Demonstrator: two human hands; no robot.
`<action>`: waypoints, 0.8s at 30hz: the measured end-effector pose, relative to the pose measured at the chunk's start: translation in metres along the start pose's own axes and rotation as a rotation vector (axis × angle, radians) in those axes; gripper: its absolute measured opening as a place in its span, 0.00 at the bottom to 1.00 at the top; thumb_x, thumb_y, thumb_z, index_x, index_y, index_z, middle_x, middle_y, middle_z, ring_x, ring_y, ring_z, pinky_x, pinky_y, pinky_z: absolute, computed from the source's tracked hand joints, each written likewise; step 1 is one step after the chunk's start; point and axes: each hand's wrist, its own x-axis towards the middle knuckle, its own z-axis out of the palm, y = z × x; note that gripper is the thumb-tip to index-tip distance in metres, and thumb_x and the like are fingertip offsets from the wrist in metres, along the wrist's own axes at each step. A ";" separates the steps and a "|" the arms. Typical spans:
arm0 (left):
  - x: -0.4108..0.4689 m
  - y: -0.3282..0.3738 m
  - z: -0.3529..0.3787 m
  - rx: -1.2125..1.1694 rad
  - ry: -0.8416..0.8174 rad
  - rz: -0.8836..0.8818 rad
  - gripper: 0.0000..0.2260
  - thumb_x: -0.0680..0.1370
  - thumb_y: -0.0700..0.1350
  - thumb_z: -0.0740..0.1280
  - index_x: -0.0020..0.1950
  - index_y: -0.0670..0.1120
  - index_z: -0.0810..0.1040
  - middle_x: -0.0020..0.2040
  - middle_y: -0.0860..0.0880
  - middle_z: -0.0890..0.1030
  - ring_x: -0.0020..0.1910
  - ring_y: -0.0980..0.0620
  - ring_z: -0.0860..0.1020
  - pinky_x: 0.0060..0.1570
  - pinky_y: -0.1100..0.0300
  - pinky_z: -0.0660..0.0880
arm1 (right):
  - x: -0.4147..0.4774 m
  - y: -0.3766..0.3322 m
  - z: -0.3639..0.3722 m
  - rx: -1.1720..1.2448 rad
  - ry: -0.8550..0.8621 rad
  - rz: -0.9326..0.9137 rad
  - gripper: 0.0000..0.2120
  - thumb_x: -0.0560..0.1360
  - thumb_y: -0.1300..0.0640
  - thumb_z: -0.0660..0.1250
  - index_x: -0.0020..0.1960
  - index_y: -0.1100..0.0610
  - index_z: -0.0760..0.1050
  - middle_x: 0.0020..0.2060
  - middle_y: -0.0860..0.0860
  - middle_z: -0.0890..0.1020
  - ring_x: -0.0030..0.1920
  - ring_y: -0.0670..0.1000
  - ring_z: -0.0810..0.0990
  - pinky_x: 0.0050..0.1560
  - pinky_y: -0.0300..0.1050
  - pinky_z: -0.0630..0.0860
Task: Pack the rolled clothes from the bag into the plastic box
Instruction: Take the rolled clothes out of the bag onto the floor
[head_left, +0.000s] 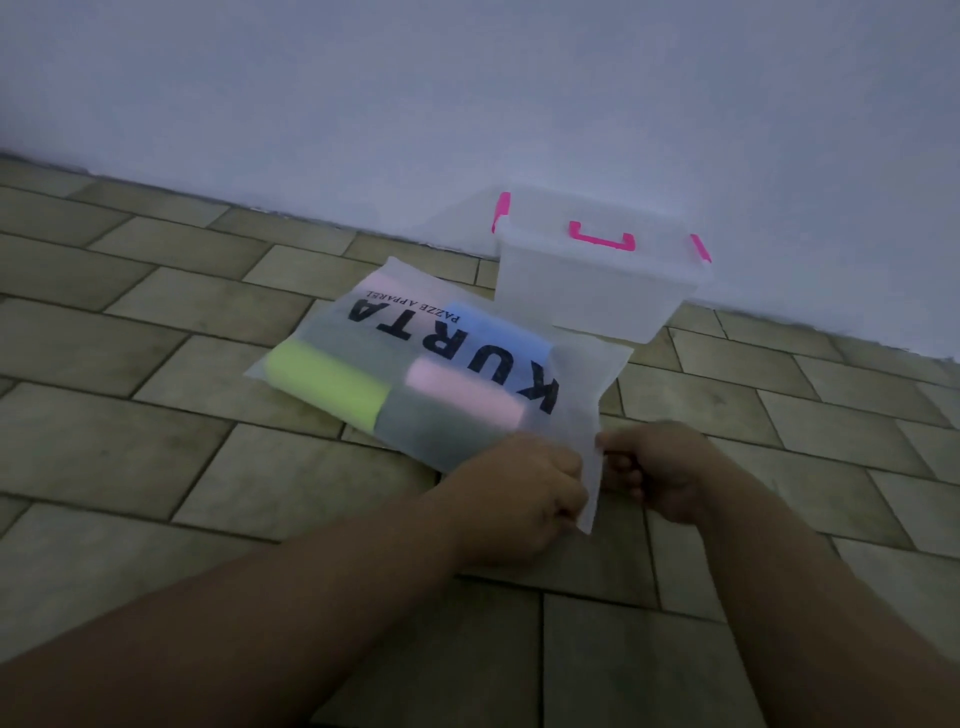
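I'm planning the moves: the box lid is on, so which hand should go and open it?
Right, probably. The plastic box stands beyond the bag, roughly straight ahead of the right hand; the left hand would reach diagonally across the bag. Both pinch the bag's edge.

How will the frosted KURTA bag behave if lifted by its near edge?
Probably floppy: the frosted plastic bag bends at the edge where the left hand and right hand pinch it. Its rolled clothes would likely slide and sag.

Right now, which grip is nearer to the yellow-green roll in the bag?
Left. The left grip pinches the bag edge, right of the yellow-green roll; the right grip pinches it further right.
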 end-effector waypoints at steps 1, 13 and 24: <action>0.000 -0.001 -0.002 -0.025 0.002 -0.018 0.04 0.75 0.45 0.68 0.46 0.46 0.80 0.46 0.50 0.78 0.47 0.54 0.73 0.54 0.57 0.71 | 0.012 -0.012 -0.001 0.010 0.025 -0.012 0.07 0.76 0.60 0.65 0.39 0.59 0.75 0.23 0.50 0.67 0.24 0.47 0.62 0.24 0.40 0.62; -0.004 -0.006 -0.015 -0.139 -0.129 -0.072 0.06 0.75 0.44 0.68 0.50 0.45 0.79 0.51 0.50 0.75 0.49 0.54 0.72 0.51 0.58 0.71 | 0.103 -0.065 -0.020 0.310 0.374 -0.043 0.13 0.78 0.62 0.60 0.35 0.55 0.66 0.26 0.51 0.64 0.22 0.48 0.59 0.21 0.36 0.59; 0.064 0.014 0.003 0.136 0.042 -0.361 0.21 0.73 0.46 0.69 0.62 0.48 0.65 0.55 0.45 0.73 0.47 0.47 0.76 0.43 0.54 0.72 | 0.014 -0.008 -0.010 0.262 0.119 -0.080 0.13 0.73 0.49 0.67 0.52 0.56 0.78 0.42 0.55 0.81 0.35 0.52 0.75 0.30 0.44 0.70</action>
